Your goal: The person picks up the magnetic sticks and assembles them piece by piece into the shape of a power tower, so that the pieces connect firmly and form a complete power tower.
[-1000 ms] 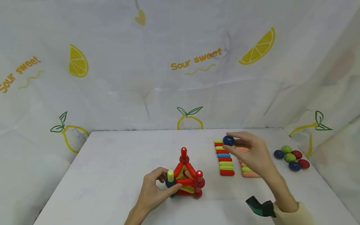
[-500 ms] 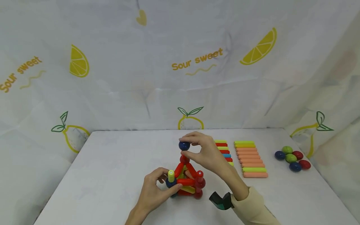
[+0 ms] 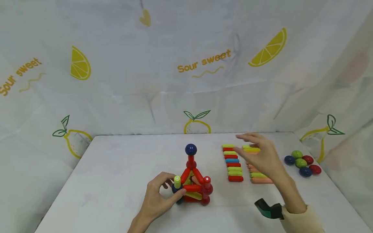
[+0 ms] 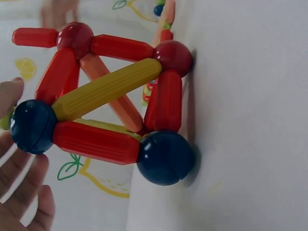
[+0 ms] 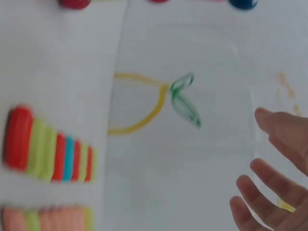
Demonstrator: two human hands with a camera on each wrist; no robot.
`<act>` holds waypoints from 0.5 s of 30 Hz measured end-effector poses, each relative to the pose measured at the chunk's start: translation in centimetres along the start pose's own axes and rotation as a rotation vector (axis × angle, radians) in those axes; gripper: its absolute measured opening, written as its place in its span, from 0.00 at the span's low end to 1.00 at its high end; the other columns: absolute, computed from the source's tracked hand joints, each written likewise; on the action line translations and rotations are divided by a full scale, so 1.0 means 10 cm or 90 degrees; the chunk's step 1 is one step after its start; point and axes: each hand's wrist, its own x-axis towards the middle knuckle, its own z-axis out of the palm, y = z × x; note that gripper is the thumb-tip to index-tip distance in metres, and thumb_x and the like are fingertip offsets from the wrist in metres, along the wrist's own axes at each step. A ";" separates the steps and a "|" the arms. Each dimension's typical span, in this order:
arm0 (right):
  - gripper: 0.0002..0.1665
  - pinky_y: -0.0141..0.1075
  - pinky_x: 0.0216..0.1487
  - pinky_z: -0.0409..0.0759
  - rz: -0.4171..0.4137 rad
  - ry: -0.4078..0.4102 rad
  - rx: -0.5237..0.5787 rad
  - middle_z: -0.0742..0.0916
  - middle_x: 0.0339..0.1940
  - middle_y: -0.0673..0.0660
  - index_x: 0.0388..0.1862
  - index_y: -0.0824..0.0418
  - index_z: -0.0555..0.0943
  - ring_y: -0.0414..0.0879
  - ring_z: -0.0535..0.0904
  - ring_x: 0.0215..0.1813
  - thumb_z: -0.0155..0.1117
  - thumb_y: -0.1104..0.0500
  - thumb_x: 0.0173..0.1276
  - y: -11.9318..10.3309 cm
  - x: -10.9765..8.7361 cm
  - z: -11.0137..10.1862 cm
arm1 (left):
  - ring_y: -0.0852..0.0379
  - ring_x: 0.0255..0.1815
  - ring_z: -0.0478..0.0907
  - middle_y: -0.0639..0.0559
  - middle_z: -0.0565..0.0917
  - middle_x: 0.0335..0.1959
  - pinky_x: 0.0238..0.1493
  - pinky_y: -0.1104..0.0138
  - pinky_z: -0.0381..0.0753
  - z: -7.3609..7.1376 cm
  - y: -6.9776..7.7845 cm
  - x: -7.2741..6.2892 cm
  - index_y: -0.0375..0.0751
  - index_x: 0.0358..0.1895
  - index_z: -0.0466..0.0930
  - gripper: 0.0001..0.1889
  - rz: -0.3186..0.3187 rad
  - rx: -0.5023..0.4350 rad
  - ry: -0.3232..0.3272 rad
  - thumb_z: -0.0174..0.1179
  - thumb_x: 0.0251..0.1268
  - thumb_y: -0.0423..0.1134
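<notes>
A frame of magnetic building rods and balls (image 3: 192,188) stands on the table. In the head view, a dark blue ball (image 3: 190,149) tops its upright red rod at the back. My left hand (image 3: 159,195) holds the frame's left corner, thumb and fingers about another dark blue ball (image 4: 33,126) that carries a short yellow-green rod (image 3: 177,182). Red, yellow and orange rods link the balls in the left wrist view. My right hand (image 3: 263,158) is in the air over the loose rods, thumb and fingers apart, holding nothing; the right wrist view shows its spread fingers (image 5: 269,192).
Loose magnetic rods lie in two columns, a mixed-colour one (image 3: 233,165) and a mostly orange one (image 3: 262,180) partly hidden by my right hand. Several loose balls (image 3: 301,163) cluster at the right. A lemon-print cloth (image 3: 131,97) hangs behind the white table (image 3: 116,168).
My right hand carried the dark blue ball left onto the back red rod, let it go, and moved back right over the loose rods. The left hand has stayed on the frame.
</notes>
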 end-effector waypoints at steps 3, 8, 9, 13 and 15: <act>0.24 0.62 0.49 0.83 0.077 0.028 -0.100 0.84 0.55 0.74 0.55 0.70 0.84 0.70 0.79 0.55 0.76 0.65 0.60 0.51 -0.17 -0.24 | 0.64 0.36 0.79 0.60 0.87 0.35 0.35 0.68 0.79 -0.04 -0.02 0.02 0.51 0.45 0.86 0.14 0.061 -0.016 0.013 0.76 0.56 0.38; 0.24 0.54 0.35 0.76 0.218 0.017 -0.213 0.82 0.46 0.80 0.54 0.79 0.80 0.72 0.77 0.45 0.72 0.67 0.61 1.27 -0.48 -0.57 | 0.64 0.36 0.79 0.59 0.87 0.32 0.35 0.69 0.79 -0.08 -0.01 0.03 0.49 0.44 0.88 0.12 0.085 -0.033 0.008 0.76 0.57 0.35; 0.24 0.49 0.32 0.75 0.235 0.009 -0.220 0.82 0.41 0.79 0.53 0.80 0.80 0.68 0.77 0.40 0.72 0.67 0.60 1.38 -0.54 -0.62 | 0.64 0.36 0.79 0.60 0.87 0.32 0.35 0.69 0.79 -0.08 -0.01 0.03 0.49 0.44 0.88 0.12 0.084 -0.031 0.006 0.76 0.57 0.35; 0.28 0.42 0.27 0.71 0.307 -0.065 -0.253 0.82 0.34 0.78 0.52 0.82 0.79 0.62 0.74 0.32 0.73 0.64 0.59 1.63 -0.67 -0.73 | 0.64 0.35 0.80 0.59 0.87 0.32 0.35 0.70 0.80 -0.10 0.01 0.03 0.49 0.44 0.88 0.14 0.092 -0.026 0.005 0.77 0.55 0.34; 0.29 0.51 0.32 0.78 0.332 -0.124 -0.263 0.81 0.41 0.83 0.53 0.82 0.79 0.71 0.77 0.37 0.74 0.63 0.58 1.70 -0.70 -0.75 | 0.61 0.34 0.81 0.58 0.87 0.31 0.35 0.70 0.81 -0.10 0.01 0.03 0.48 0.45 0.87 0.15 0.101 -0.025 0.005 0.77 0.54 0.33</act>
